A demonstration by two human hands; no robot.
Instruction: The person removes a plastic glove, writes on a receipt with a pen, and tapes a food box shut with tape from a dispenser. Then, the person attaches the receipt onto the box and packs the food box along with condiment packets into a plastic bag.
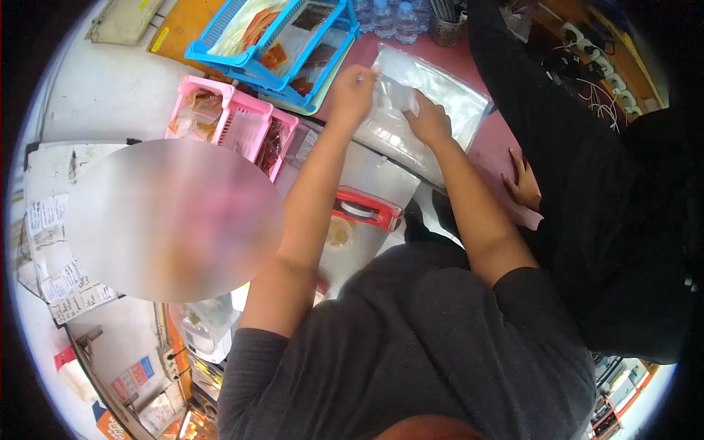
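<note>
A stack of clear plastic bags [458, 92] lies on the red tabletop in front of me. My left hand [353, 95] is closed in a pinch at the left edge of the stack, gripping a clear plastic bag [396, 97]. That bag stretches across to my right hand [430, 121], which is over the stack with thumb and forefinger closed on the bag's other side. The glare on the plastic blurs where one bag ends and another begins.
Blue tiered baskets [253, 55] and a pink basket [246, 125] with packets stand to the left. Water bottles [396, 20] and a metal cup [446, 31] are at the back. Another person's hand [523, 183] rests on the table at right. A red-handled case [367, 209] sits below.
</note>
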